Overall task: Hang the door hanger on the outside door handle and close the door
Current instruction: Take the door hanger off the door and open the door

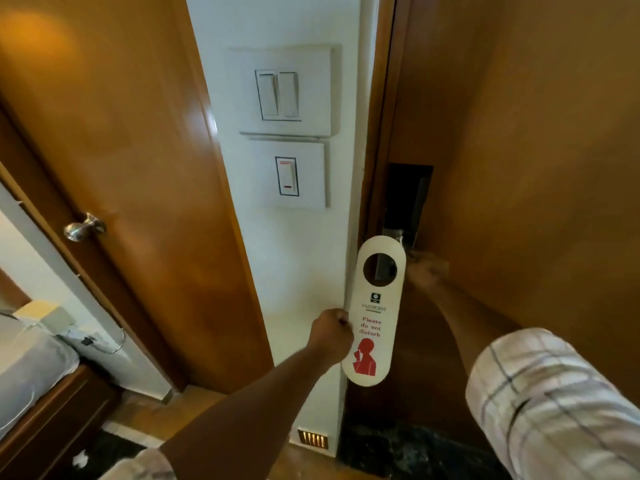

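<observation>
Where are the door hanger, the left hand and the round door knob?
door hanger (372,318): head view, on its printed middle.
left hand (330,336): head view, on the back of the fist.
round door knob (78,231): head view, on the metal ball.

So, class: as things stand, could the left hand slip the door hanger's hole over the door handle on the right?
Probably not yet. The left hand holds the door hanger upright just short of the handle, but the right hand is at that handle, blurred, and blocks the way.

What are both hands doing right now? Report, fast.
Left hand: closed, holding the door hanger.
Right hand: blurred at the door handle; grip cannot be told.
</observation>
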A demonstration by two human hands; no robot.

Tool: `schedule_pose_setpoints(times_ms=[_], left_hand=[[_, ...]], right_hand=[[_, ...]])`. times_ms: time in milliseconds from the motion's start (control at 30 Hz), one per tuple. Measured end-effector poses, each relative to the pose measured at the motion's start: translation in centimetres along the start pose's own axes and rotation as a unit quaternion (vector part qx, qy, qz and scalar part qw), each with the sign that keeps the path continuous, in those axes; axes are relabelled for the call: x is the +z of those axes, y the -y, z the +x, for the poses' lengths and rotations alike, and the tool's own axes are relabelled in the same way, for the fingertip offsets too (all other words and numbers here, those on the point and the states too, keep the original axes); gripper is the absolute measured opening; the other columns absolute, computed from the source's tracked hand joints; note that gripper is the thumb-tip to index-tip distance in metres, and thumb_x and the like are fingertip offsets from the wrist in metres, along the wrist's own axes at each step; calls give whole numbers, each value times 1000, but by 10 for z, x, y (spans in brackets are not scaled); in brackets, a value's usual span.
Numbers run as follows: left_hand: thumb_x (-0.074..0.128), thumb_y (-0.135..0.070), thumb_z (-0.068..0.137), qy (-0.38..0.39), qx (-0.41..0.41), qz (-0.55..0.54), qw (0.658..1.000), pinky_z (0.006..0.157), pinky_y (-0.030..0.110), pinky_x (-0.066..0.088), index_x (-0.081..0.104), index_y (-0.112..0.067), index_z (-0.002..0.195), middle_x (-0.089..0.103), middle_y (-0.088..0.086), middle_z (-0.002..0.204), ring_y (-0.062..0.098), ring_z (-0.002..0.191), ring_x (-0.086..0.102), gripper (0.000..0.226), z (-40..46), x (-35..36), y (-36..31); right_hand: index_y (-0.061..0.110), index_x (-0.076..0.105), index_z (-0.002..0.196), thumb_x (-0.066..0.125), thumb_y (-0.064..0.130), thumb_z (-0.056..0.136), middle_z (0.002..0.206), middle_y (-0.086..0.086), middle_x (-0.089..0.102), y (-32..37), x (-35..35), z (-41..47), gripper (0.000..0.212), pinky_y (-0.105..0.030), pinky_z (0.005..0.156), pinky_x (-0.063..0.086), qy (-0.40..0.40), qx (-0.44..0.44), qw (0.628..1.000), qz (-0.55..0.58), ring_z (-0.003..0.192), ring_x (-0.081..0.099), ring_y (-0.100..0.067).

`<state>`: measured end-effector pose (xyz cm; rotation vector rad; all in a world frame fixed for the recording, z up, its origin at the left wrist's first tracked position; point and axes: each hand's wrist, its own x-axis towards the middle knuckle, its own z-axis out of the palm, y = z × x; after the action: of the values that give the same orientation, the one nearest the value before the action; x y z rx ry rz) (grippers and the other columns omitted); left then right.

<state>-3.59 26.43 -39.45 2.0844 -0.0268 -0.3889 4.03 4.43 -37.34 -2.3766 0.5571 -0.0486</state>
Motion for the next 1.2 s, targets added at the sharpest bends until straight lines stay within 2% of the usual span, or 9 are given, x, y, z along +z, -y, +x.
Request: schedule_pose_setpoints(times_ms=[133, 333, 433, 500, 567, 667, 833, 933, 1200], left_hand=[[47, -12, 101, 19, 30, 36, 999, 85, 36, 57, 65, -9, 108, 69, 11, 123, 31, 109, 69, 20, -14, -16, 9], [47, -15, 100, 48, 61, 89, 993, 97, 45, 56, 62, -8, 112, 67, 11, 124, 31, 108, 66, 20, -64, -26, 30], [51, -18, 100, 78, 85, 104, 988, 91, 37, 59, 61, -9, 110, 68, 10, 122, 28, 103, 68, 16, -107, -28, 42], [53, -19, 100, 94, 115, 122, 981, 75, 25, 58, 60, -11, 103, 69, 10, 120, 25, 97, 70, 12, -132, -30, 49], [54, -19, 99, 116, 135, 122, 976, 66, 18, 50, 60, -13, 101, 70, 9, 120, 23, 95, 70, 9, -156, -29, 57], [55, -20, 99, 163, 157, 129, 965, 72, 22, 53, 64, -14, 103, 71, 7, 118, 21, 97, 70, 11, -195, -22, 68], [54, -19, 98, 252, 196, 151, 936, 84, 39, 58, 68, -10, 100, 74, 8, 108, 24, 98, 71, 16, -242, 3, 66], [52, -21, 99, 297, 217, 173, 913, 87, 44, 58, 66, -18, 91, 74, 6, 108, 22, 98, 71, 16, -271, 24, 65], [52, -24, 98, 394, 258, 194, 860, 78, 34, 59, 65, -19, 90, 74, -3, 101, 10, 90, 69, 16, -348, 114, 51]], right_hand=[[20, 59, 132, 39, 36, 101, 129, -14, 63, -5, -5, -45, 40, -51, 107, 38, -31, -47, 996, -72, 119, 57, -33], [20, 69, 112, 25, 57, 99, 92, -6, 69, -19, -19, -141, 59, -51, 103, 40, -5, -71, 995, -71, 105, 63, -33], [17, 70, 103, 26, 50, 101, 99, -14, 70, -34, -34, -197, 55, -49, 104, 37, -9, -89, 986, -142, 105, 62, -35], [13, 69, 110, 29, 42, 102, 111, -15, 70, -40, -46, -232, 50, -43, 104, 37, -7, -97, 971, -218, 106, 61, -33], [12, 69, 113, 29, 40, 102, 109, -13, 71, -48, -56, -267, 49, -38, 101, 38, -4, -107, 953, -283, 102, 63, -31], [10, 68, 113, 29, 43, 102, 107, -11, 72, -67, -68, -326, 52, -38, 99, 43, -18, -126, 928, -350, 95, 65, -27], [12, 60, 126, 29, 40, 102, 119, -12, 67, -108, -95, -414, 48, -49, 111, 33, 4, -102, 911, -398, 108, 59, -30], [12, 61, 122, 26, 41, 101, 117, -14, 67, -136, -108, -461, 50, -47, 115, 25, -27, -91, 903, -419, 111, 55, -33], [9, 63, 121, 36, 25, 97, 118, -11, 59, -210, -153, -605, 39, -38, 91, 51, -179, 43, 920, -346, 104, 55, -27]])
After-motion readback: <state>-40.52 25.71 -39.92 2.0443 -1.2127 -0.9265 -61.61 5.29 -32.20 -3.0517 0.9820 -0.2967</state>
